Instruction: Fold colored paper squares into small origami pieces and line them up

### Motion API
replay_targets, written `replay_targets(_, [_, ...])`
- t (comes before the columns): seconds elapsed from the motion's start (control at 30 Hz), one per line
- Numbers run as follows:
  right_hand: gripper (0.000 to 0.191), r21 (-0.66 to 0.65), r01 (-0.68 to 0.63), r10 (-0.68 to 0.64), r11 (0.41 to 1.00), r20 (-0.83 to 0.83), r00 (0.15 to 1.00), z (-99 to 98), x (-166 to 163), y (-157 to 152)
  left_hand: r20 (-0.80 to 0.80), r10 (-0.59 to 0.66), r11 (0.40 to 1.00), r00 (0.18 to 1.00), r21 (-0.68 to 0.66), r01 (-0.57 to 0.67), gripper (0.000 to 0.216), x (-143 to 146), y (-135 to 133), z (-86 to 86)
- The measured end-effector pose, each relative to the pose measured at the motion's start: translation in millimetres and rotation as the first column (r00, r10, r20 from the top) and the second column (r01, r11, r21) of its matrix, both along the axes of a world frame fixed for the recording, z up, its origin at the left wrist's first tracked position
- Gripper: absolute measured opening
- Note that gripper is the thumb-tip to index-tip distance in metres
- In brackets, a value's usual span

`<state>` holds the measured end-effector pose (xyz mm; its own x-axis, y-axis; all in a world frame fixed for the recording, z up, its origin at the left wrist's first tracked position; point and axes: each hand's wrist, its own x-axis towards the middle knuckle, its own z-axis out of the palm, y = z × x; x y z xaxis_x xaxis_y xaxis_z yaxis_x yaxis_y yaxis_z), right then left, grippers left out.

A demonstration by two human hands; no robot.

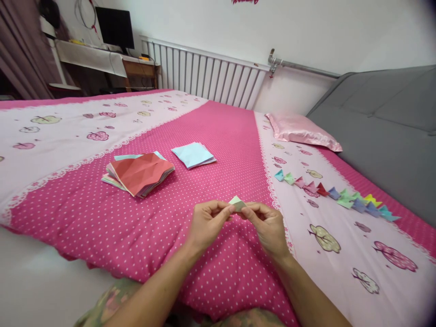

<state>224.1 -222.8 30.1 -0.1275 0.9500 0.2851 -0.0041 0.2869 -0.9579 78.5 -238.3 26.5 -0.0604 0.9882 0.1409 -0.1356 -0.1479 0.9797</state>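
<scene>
A small folded piece of pale green paper (pixel 237 203) is held up over the bed, pinched at both sides. My left hand (pixel 208 222) grips its left edge between thumb and fingers, and my right hand (pixel 269 227) grips its right edge the same way. Part of the paper is hidden behind my fingertips. Beyond my left hand lies a loose stack of creased paper squares with a red sheet (pixel 141 171) on top. A neater stack of light blue paper squares (pixel 193 155) sits to the right of it.
Several small folded paper boats (pixel 333 193) in many colours stand in a row on the right of the bedspread (pixel 228 136). A pink pillow (pixel 301 131) lies behind them, against a grey padded headboard (pixel 381 104). A desk with a monitor (pixel 115 28) stands at the far left.
</scene>
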Motion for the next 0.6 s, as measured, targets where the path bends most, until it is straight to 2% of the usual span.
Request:
replay_targets(0.13, [0.007, -0.021, 0.019, -0.020, 1.000, -0.053, 0.998, -5.6, -3, -1, 0.108, 0.011, 0.997, 0.994, -0.076, -0.003, 0.020, 6, 1, -3.7])
replay_targets(0.33, [0.012, -0.183, 0.083, -0.113, 0.980, -0.159, 0.981, -12.9, -7, -2, 0.247, 0.008, 0.988, 0.969, -0.149, 0.030, 0.024, 11, 2, -6.5])
replay_targets(0.6, [0.017, -0.248, 0.097, -0.151, 0.964, -0.210, 0.966, -15.0, -10, -3, 0.301, -0.001, 0.985, 0.954, -0.167, 0.054, 0.033, 9, 3, -3.5])
